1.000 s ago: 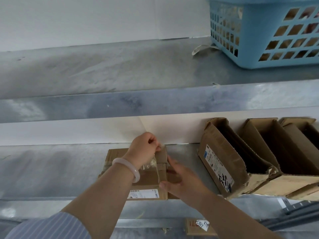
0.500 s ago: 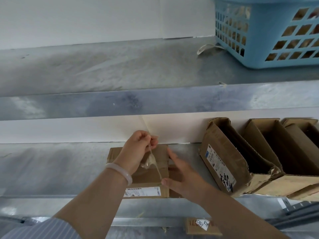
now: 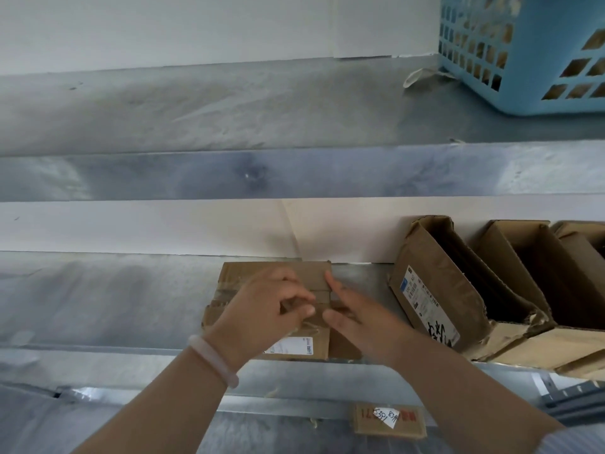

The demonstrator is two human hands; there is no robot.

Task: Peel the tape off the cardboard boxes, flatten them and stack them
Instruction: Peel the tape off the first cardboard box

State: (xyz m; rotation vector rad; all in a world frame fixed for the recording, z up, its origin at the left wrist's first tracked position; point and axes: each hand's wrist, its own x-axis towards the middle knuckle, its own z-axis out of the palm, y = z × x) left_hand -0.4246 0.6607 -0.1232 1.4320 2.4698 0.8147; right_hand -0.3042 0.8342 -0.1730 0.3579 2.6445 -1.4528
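Beside leaning boxes, hands over flattened box

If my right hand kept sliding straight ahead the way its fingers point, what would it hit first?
Your right hand points up-left along the flattened box; beyond its far edge, probably the white back wall.

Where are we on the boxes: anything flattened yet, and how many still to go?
Done: one box lies flat on the shelf. In hand: the left hand pinches at its top, seemingly at tape, while the right hand rests flat on it. Left: at least three open boxes lean unflattened at right, and no stack shows yet.
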